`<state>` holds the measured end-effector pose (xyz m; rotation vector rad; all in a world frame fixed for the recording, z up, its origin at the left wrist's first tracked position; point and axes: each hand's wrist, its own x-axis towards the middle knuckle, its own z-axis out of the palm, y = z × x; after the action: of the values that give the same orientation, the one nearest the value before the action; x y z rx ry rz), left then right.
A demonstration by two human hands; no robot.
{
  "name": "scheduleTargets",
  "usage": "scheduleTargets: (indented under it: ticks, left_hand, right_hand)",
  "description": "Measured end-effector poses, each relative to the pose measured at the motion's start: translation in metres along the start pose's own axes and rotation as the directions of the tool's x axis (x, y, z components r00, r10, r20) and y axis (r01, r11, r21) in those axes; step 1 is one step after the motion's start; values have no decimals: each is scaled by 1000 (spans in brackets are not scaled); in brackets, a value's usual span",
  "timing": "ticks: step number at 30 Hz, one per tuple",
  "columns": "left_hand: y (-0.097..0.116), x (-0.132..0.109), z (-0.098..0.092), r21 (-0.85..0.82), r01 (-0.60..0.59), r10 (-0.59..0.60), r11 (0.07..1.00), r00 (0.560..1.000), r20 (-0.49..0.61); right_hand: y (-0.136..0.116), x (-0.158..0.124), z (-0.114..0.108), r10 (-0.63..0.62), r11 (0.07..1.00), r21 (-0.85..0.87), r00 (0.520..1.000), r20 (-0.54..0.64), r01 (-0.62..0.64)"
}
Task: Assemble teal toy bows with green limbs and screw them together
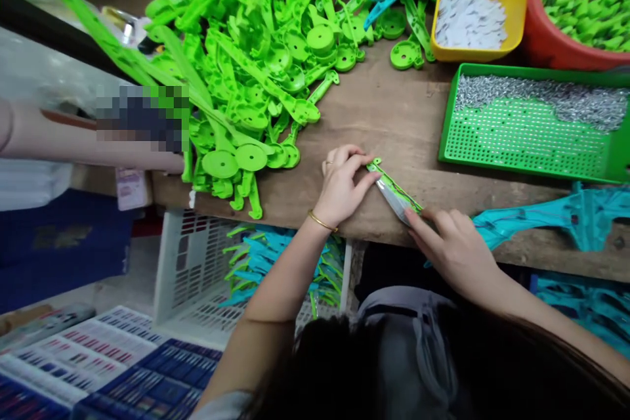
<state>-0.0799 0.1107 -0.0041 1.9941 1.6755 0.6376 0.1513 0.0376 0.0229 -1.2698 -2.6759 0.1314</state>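
Observation:
A narrow green plastic part [401,193] lies at a slant near the front edge of the wooden table. Along its near side runs a pale grey, shiny, blade-shaped piece [391,199]. My left hand [343,185], with a bracelet at the wrist, pinches the far end. At the near end, my right hand [450,239] grips the same part between thumb and fingers. Close to the right hand lies a teal plastic frame [531,215]. What sits inside the green part is too small to make out.
A big heap of green plastic parts [260,72] covers the table's left and back. Right of it stand a yellow tub [516,10] of white pieces, a red tub [536,26] and a green perforated tray [450,125] with small metal parts. A white crate [170,269] is below.

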Motion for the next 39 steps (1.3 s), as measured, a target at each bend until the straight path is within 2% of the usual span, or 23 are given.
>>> scheduleTargets:
  ticks: [3, 7, 18, 22, 28, 31, 35, 39]
  left_hand:
    - [-1, 1, 1, 26, 16, -16, 1000, 1000, 3]
    - [-4, 2, 2, 22, -9, 9, 1000, 1000, -7]
    - [-6, 2, 3, 30, -22, 23, 999, 999, -39]
    - [-6, 2, 2, 52, -20, 22, 998, 999, -31]
    - [-3, 3, 2, 80, 8, -6, 997, 1000, -29]
    - [-1, 4, 1, 73, 18, -17, 997, 1000, -17]
    - [0, 5, 1, 69, 12, -10, 998, 1000, -19]
    - [1, 6, 0, 79, 4, -3, 997, 1000, -8]
  right_hand:
    - [5, -10, -8, 126, 992, 18, 992, 8, -126]
    - [12, -23, -14, 304, 949, 74, 952, 41, -306]
    - [-2, -24, -5, 400, 910, 94, 915, 44, -403]
    - [-5, -23, -2, 410, 903, 109, 910, 65, -414]
    - [3, -23, -1, 426, 887, 185, 904, 32, -424]
    - [9, -26, 0, 389, 898, 220, 921, 6, -381]
    - [12, -29, 1, 328, 935, 165, 943, -65, -314]
    - [12, -28, -2, 294, 954, 79, 953, -68, -289]
